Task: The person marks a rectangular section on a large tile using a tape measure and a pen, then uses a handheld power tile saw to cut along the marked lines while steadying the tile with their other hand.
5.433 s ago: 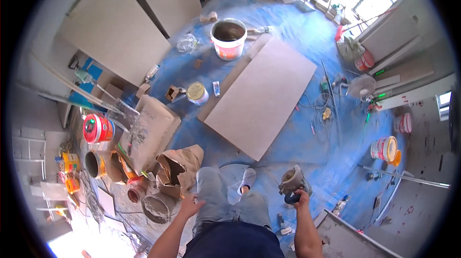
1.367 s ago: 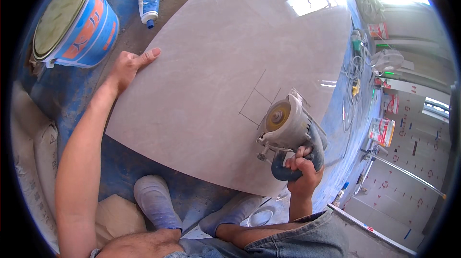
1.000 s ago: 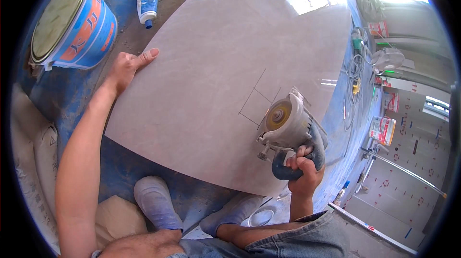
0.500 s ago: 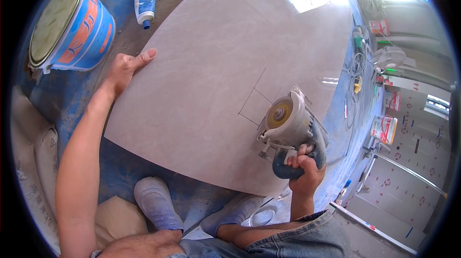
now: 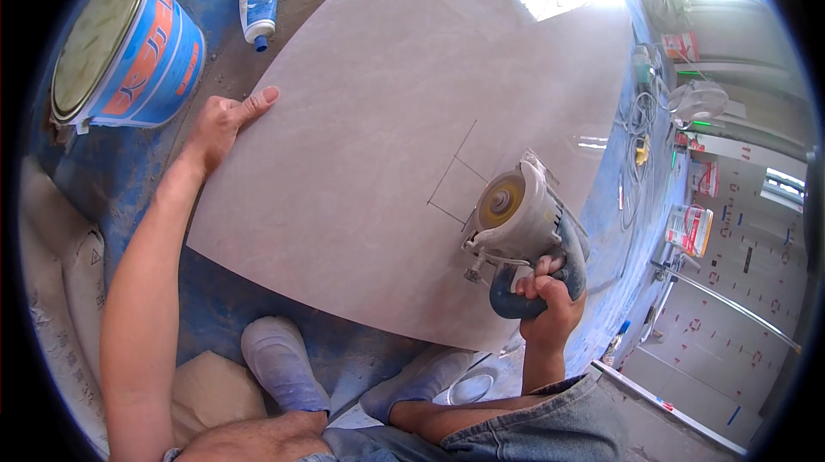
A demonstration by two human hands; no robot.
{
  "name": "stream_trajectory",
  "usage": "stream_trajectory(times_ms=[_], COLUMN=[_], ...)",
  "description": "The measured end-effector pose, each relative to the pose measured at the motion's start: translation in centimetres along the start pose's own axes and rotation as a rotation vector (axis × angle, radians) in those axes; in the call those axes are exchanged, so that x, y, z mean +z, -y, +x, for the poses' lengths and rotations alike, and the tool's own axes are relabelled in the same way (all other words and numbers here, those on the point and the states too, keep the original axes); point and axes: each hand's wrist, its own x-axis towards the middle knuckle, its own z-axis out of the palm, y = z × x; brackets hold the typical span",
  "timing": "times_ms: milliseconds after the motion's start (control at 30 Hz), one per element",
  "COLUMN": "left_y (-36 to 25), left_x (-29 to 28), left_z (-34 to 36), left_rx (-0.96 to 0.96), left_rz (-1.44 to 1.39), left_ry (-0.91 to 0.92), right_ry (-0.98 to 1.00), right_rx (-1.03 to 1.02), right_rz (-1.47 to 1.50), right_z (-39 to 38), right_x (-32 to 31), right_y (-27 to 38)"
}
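Gripping saw [image 5: 534, 226] and, apparently, slab [image 5: 369, 144] edge, hands [image 5: 221, 125] [image 5: 553, 300] leave open space between.

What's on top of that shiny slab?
On the slab: a handheld saw in the right hand, thin dark lines, and the left hand at its edge. The surface beneath the saw is hidden.

Left arm [image 5: 142, 316]: we stretch it forward, nearly straight.
Left hand [image 5: 215, 131]: we extend the thumb [image 5: 260, 102].
Right hand [image 5: 554, 300]: we curl the fingers [image 5: 525, 286] into a grip.
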Motion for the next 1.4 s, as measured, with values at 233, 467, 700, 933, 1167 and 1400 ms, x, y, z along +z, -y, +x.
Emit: stream_trajectory(times_ms=[233,467,700,933,1167,1400], left_y=[-0.6,-0.6,-0.3,-0.5,-0.8,-0.7], left_x=[0.0,-0.2,0.1,0.0,0.0,-0.1], left_z=[0.0,-0.1,0.0,0.1,-0.1,0.0], left_rx=[0.006,-0.008,0.021,0.014,0.03,0.029], left_rz=[-0.048,-0.015,-0.023,0.009,-0.006,-0.01], left_ry=[0.005,0.001,-0.011,-0.008,-0.009,-0.008], right_ry=[-0.03,-0.006,0.005,-0.021,-0.032,-0.036], right_rx=[0.004,0.013,0.015,0.04,0.053,0.063], right_rz=[0.053,0.018,0.033,0.012,0.02,0.008], right_z=[-0.1,-0.2,-0.4,-0.9,-1.3,-1.6], right_x=[0.5,0.0,-0.1,0.3,0.5,0.7], right_y=[0.7,0.4,0.4,0.6,0.7,0.8])
